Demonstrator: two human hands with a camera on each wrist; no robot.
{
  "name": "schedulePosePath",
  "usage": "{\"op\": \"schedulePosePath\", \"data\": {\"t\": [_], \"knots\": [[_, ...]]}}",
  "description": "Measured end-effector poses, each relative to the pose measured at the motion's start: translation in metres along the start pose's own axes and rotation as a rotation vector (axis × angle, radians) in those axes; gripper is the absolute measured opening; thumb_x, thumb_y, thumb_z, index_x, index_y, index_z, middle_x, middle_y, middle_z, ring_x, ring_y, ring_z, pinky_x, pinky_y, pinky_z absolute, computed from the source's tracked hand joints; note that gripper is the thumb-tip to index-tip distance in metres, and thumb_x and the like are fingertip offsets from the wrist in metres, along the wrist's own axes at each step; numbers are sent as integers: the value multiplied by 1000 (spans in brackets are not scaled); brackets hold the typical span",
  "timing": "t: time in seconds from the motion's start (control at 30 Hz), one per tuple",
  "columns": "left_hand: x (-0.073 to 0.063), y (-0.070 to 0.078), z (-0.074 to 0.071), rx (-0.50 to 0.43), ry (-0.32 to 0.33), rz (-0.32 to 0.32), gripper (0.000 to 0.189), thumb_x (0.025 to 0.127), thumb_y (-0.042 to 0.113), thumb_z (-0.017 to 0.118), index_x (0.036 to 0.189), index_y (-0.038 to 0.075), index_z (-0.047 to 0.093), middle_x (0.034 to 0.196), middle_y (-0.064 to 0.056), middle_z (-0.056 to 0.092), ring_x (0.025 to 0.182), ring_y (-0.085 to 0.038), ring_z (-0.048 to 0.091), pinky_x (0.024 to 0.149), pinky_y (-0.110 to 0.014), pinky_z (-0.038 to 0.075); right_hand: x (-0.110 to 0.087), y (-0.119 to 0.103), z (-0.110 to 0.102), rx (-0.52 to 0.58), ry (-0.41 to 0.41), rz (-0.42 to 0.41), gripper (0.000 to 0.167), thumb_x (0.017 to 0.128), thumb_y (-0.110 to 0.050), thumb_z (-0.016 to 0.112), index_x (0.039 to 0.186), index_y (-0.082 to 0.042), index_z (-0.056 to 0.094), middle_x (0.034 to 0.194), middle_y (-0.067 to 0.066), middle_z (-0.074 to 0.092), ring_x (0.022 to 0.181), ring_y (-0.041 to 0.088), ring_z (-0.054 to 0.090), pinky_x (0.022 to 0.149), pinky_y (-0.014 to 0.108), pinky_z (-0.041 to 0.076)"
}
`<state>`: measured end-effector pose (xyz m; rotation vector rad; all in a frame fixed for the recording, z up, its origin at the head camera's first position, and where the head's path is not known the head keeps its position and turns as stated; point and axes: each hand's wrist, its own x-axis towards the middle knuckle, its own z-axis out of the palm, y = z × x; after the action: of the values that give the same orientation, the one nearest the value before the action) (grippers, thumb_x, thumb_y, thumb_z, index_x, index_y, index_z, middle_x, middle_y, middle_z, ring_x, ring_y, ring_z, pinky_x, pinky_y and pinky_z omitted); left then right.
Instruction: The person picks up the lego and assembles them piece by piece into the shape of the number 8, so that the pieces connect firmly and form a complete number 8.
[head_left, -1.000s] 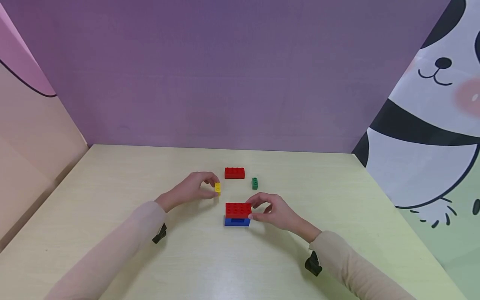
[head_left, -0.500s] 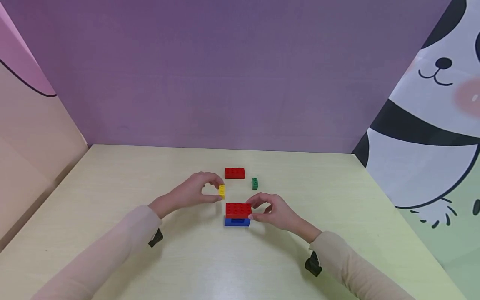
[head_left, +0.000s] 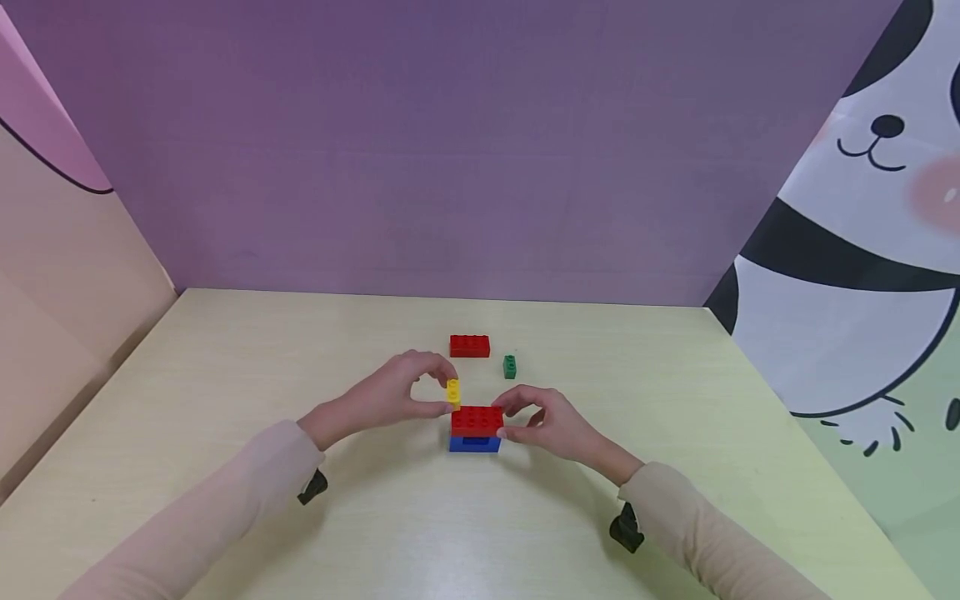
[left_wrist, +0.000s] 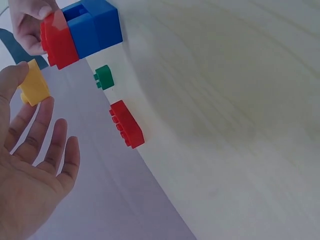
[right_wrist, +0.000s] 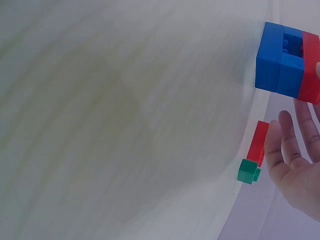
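My left hand [head_left: 390, 396] pinches a small yellow brick [head_left: 453, 392] between thumb and fingertip, at the left end of a brick stack. In the left wrist view the yellow brick [left_wrist: 34, 83] looks apart from the stack, and the other fingers spread loosely. A studded red brick [head_left: 476, 420] tops the stack, over blue bricks [head_left: 474, 446]; a gap shows between the blue parts in the right wrist view. My right hand [head_left: 551, 423] holds the top red brick's right end between thumb and fingers. Its fingertips are partly cut off in the right wrist view.
Behind the stack lies another red brick [head_left: 469, 347], with a small green brick [head_left: 510, 367] to its right. The pale wooden table [head_left: 225, 350] meets a purple wall [head_left: 450, 167] at its far edge.
My left hand has carried the yellow brick rightward and nearer to me, up to the stack's left end. The right hand and the stack have stayed in place.
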<state>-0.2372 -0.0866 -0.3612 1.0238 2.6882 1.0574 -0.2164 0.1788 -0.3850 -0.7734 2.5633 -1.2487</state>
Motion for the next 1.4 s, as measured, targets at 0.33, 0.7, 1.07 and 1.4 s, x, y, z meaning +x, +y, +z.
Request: {"op": "schedulePosePath", "data": {"t": [0.33, 0.7, 1.07, 1.4], "knots": [[-4, -1, 7, -39, -37, 25, 37, 77, 28, 73, 109, 21, 57, 103, 9, 58, 104, -22, 53, 88, -41, 47, 0, -2, 0, -3, 1, 21, 33, 82, -18, 68, 112, -8, 59, 109, 11, 62, 100, 30, 56, 71, 28, 51], [-5, 0, 9, -43, -60, 30, 37, 77, 30, 72, 110, 21, 57, 103, 8, 59, 104, -22, 53, 90, -41, 46, -8, -39, -3, 5, -8, 42, 31, 82, -6, 65, 110, 2, 57, 108, 19, 60, 100, 39, 54, 73, 35, 51], [-6, 5, 11, -16, -53, 13, 36, 77, 27, 72, 110, 20, 57, 103, 8, 59, 105, -22, 52, 89, -40, 46, -6, -28, -1, 16, 4, 54, 31, 81, -9, 67, 110, -2, 58, 108, 16, 61, 100, 36, 54, 72, 29, 51], [-6, 5, 15, -20, -33, -1, 34, 77, 26, 72, 108, 22, 57, 101, 9, 58, 103, -21, 52, 89, -40, 46, -9, -41, -4, 3, -1, 49, 31, 81, -7, 66, 111, 1, 57, 108, 19, 60, 101, 38, 54, 73, 30, 51]]}}
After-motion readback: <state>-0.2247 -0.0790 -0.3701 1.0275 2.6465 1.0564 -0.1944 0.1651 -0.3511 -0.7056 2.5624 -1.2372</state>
